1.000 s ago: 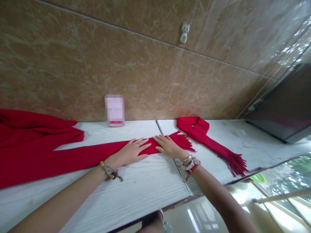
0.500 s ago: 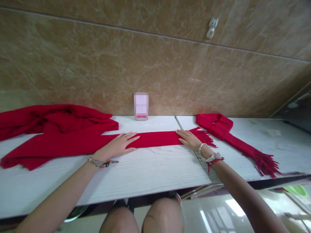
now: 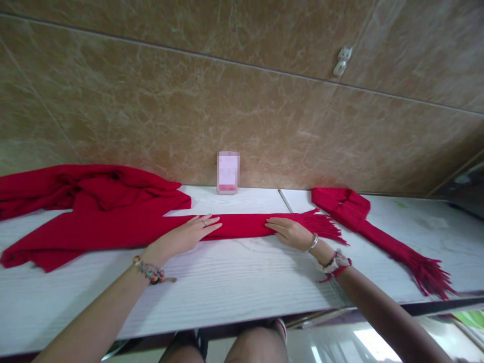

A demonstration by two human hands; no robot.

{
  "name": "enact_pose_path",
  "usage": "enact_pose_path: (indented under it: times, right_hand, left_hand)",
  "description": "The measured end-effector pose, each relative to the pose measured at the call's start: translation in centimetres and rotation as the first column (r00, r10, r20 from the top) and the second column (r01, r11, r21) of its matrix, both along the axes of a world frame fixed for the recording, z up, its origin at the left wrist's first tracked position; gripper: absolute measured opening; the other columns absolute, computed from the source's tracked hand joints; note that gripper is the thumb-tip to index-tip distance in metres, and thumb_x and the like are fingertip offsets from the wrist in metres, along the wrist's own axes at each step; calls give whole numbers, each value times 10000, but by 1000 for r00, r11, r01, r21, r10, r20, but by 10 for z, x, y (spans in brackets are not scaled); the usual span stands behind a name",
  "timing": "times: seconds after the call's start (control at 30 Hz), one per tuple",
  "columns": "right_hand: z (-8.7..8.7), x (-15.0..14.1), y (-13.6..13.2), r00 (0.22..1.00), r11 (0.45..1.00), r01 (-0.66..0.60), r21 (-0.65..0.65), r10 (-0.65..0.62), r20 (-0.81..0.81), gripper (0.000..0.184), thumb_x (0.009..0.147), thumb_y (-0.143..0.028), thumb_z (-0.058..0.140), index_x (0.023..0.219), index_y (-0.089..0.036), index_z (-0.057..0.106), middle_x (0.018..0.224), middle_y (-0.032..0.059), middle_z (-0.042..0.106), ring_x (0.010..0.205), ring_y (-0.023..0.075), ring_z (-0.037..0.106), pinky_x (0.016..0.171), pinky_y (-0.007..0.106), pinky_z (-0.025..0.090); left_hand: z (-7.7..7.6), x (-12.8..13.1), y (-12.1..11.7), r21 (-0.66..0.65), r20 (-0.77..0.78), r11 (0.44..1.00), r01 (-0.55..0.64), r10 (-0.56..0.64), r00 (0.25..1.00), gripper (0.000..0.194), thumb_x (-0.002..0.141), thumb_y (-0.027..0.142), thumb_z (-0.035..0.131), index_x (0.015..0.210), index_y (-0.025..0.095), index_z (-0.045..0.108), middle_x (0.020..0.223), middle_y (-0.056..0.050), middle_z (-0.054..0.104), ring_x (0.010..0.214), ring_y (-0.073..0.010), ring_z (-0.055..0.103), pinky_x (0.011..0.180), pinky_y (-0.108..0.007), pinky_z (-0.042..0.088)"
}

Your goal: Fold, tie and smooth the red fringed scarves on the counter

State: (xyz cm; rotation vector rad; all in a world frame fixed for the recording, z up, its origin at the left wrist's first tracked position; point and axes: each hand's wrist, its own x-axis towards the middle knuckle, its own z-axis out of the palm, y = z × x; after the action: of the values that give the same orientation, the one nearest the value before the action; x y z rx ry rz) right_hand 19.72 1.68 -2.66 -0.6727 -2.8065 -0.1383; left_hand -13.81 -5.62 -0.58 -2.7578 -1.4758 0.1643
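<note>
Both hands, left (image 3: pixel 188 233) and right (image 3: pixel 290 233), lie flattened (fingers fairly close) on the red scarf (image 3: pixel 242 226).

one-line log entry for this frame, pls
left hand: flat on red scarf | right hand: on same scarf, near fringe | second red scarf: right, looped | pink-white box: by wall
</note>
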Motion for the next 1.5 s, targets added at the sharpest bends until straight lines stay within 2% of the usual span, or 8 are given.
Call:
enact_pose_path:
  times: [0.1,0.37,0.5,0.63,0.73,0.93,1.27,1.5]
  right_hand:
    - [-5,4,-1,998,1000,-3,28,5,-66,396,835,-99,366,1192,-157,527,1179,108,583,1122,183,515,941,354,455]
    - [-9,10,-1,1000,997,18,74,-17,-26,479,814,-6,333,1245,-162,471,1207,112,565,1122,197,516,931,380,460]
    - [-5,11,-2,1000,995,15,100,-13,-19,506,809,13,311,1270,-150,444,1215,122,556,1138,199,501,923,383,465]
    - [2,13,-4,999,992,19,128,-14,-46,515,813,14,300,1278,-158,439,1269,113,512,1237,219,384,981,442,399]
    - [4,13,-4,1000,997,24,79,-22,-17,560,794,35,300,1284,-200,434,1288,74,499,1271,206,326,1002,447,373]
    - [-2,15,-2,1000,999,17,-44,-16,25,626,728,76,299,1274,-190,450,1280,65,509,1226,168,400,1005,385,383]
    - [-6,16,0,992,991,50,-122,-63,-106,665,665,84,285,1242,-177,486,1247,58,539,1184,145,453,1000,362,397]
    - [-1,18,-1,992,981,35,-188,-57,-114,647,650,75,308,1183,-207,544,1237,31,549,1171,141,467,1000,359,401]
  left_hand:
    - [1,0,0,31,-13,999,-18,18,1000,789,652,-121,309,1342,261,324,1443,-6,260,1329,-179,164,1062,-354,200]
    - [-8,0,0,-65,-33,996,-62,60,998,843,642,-136,280,1359,306,268,1457,-6,201,1325,-168,175,1034,-346,259]
    - [0,-7,3,66,20,998,1,-3,1000,786,681,-124,290,1345,297,311,1447,9,243,1322,-142,186,1058,-316,210]
    - [5,-11,7,208,45,978,17,-26,999,712,742,-99,274,1327,298,354,1429,0,289,1326,-173,175,1075,-386,154]
    - [3,-9,8,111,8,993,41,-42,999,694,755,-85,283,1313,319,371,1415,12,315,1319,-171,204,1065,-393,178]
    - [6,-3,-1,-112,-19,994,-13,10,1000,843,633,-141,272,1342,313,305,1444,25,238,1320,-138,191,1032,-309,251]
    - [4,-13,1,-146,81,989,28,-16,997,870,603,-108,289,1351,336,274,1445,57,217,1318,-126,195,1042,-315,249]
    - [-1,-15,-1,-164,112,986,41,-23,993,777,690,-51,322,1342,369,281,1455,38,174,1327,-213,163,1039,-469,223]
